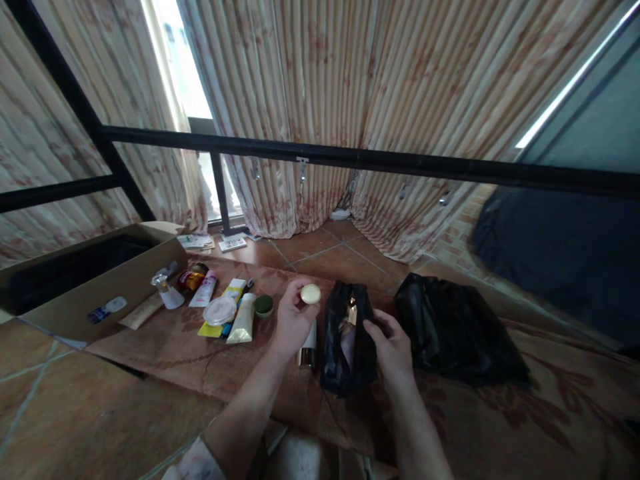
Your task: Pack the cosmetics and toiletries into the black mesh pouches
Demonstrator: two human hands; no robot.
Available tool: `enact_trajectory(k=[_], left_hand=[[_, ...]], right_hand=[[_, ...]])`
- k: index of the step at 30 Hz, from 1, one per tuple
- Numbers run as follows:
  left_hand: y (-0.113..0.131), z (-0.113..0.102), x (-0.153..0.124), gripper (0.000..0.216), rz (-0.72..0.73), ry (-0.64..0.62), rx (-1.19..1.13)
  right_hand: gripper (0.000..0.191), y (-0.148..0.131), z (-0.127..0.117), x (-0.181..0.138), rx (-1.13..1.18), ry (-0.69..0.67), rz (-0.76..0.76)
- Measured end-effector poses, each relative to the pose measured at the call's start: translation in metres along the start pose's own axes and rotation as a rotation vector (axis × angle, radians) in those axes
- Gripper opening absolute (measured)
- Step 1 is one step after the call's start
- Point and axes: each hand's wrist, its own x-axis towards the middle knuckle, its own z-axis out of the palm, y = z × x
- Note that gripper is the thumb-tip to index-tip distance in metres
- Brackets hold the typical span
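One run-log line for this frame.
left hand: holds small round jar | right hand: grips black pouch | nearby: tubes, cardboard box

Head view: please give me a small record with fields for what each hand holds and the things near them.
left hand: holds a small round cream jar at the fingertips
right hand: grips the open black pouch
beside pouch: a black plastic bag on the mat
left of hands: tubes, with a round clear lid and a green-lidded jar
far left: an open cardboard box
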Motion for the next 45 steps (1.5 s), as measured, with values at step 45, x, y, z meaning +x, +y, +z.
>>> enact_trajectory(k=[45], left_hand=[[-0.007,0.006,0.01,0.04,-0.528,-0.127,-0.68]], right_hand=[[0.036,-0.02,0.013,-0.012,-0.123,0.171,0.05]])
